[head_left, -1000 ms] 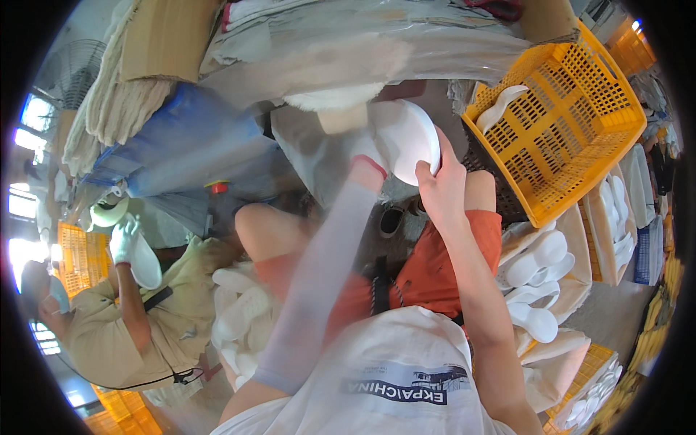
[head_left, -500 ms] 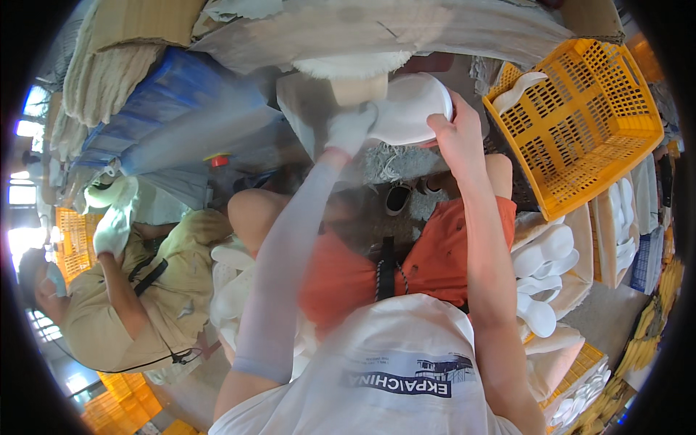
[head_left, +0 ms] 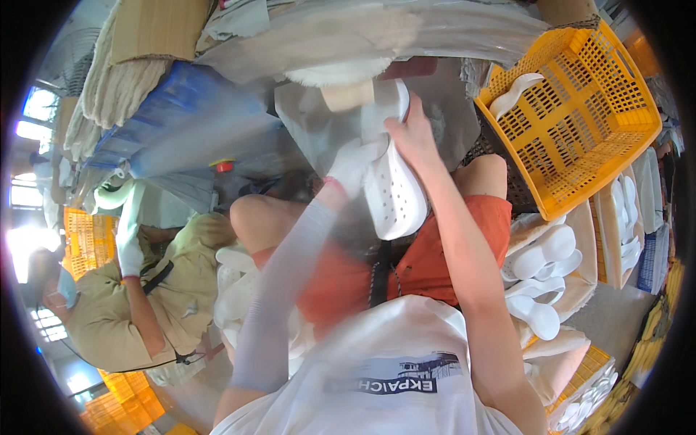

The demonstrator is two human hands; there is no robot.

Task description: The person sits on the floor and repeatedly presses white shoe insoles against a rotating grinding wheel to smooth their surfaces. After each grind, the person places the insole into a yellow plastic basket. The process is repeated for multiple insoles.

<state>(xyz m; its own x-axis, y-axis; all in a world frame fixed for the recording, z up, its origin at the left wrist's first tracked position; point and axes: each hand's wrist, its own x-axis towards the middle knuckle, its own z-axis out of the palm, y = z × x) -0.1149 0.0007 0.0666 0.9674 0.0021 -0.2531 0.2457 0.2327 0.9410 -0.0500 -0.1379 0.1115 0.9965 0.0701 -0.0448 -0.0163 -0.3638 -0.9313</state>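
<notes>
A white clog [head_left: 396,194] with round holes in its upper is held between my two hands over my lap, its holed toe end pointing down toward me. My left hand [head_left: 355,165], in a white glove and slightly blurred, grips its left side. From the right, my bare right hand [head_left: 413,135] is closed round the clog's middle, thumb on top. The far heel end reaches up beside a tan block [head_left: 347,97] under a white fuzzy wheel [head_left: 338,72]. Whether the clog touches the wheel I cannot tell.
At the right stands a yellow plastic crate [head_left: 535,156] with one white piece inside. Below it, several white clogs [head_left: 540,264] lie in a fabric-lined container. A co-worker [head_left: 138,312] in beige sits at my left. Grey sheeting [head_left: 377,36] hangs over the far side.
The clog has turned from lying crosswise with its smooth side showing to pointing toward me, holes visible. Both hands have come closer together, the right one moving left.
</notes>
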